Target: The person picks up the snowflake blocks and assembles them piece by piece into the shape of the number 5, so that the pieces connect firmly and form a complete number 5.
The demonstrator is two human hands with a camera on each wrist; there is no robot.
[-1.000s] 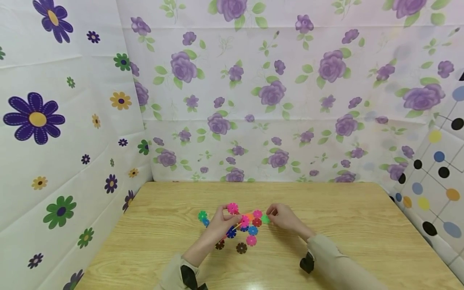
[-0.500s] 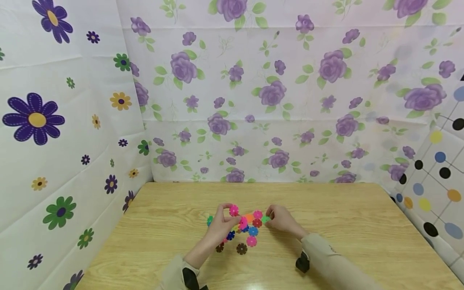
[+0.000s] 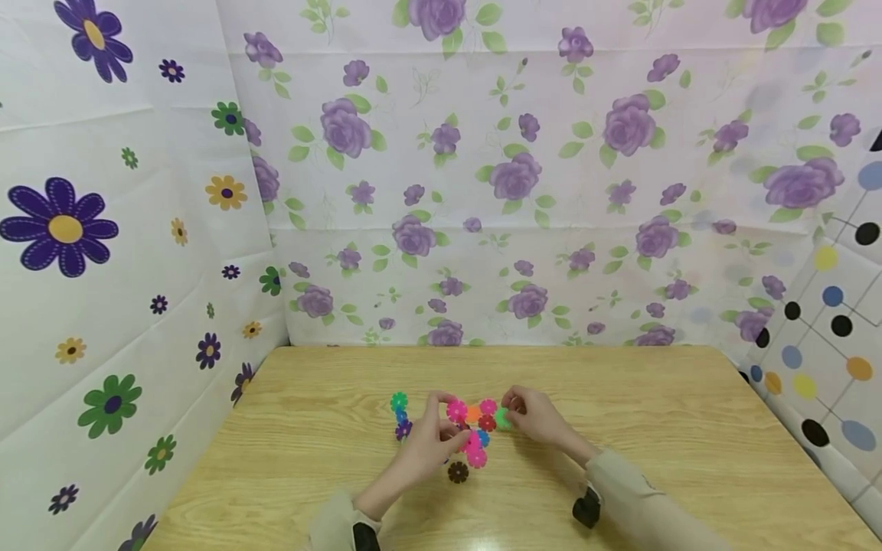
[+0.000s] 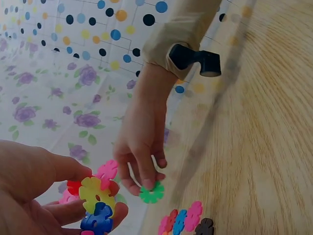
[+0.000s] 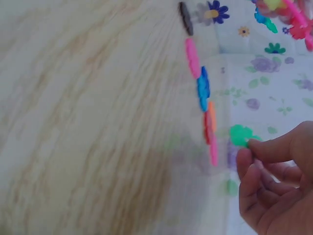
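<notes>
My left hand (image 3: pixel 430 440) grips a cluster of joined snowflake discs. Its pink disc (image 3: pixel 457 411) shows at the fingertips, and a teal disc (image 3: pixel 399 401) sticks out on the far left. In the left wrist view a yellow disc (image 4: pixel 96 195) and a blue disc (image 4: pixel 98 219) lie against those fingers. My right hand (image 3: pixel 539 417) pinches a single green disc (image 3: pixel 502 418) between thumb and forefinger. Just below it runs a row of discs, with a red disc (image 3: pixel 487 422), a blue disc (image 5: pixel 203 88) and a brown disc (image 3: pixel 458 472). Fingers hide part of the cluster.
The wooden table (image 3: pixel 331 383) spreads under both hands. A flowered cloth (image 3: pixel 586 229) hangs behind its far edge, with patterned cloths at both sides. Black straps (image 3: pixel 586 507) circle the wrists.
My left hand has shifted a little right and turned the cluster, bringing its teal end upright on the left. The right hand stays nearly in place, still pinching the green disc.
</notes>
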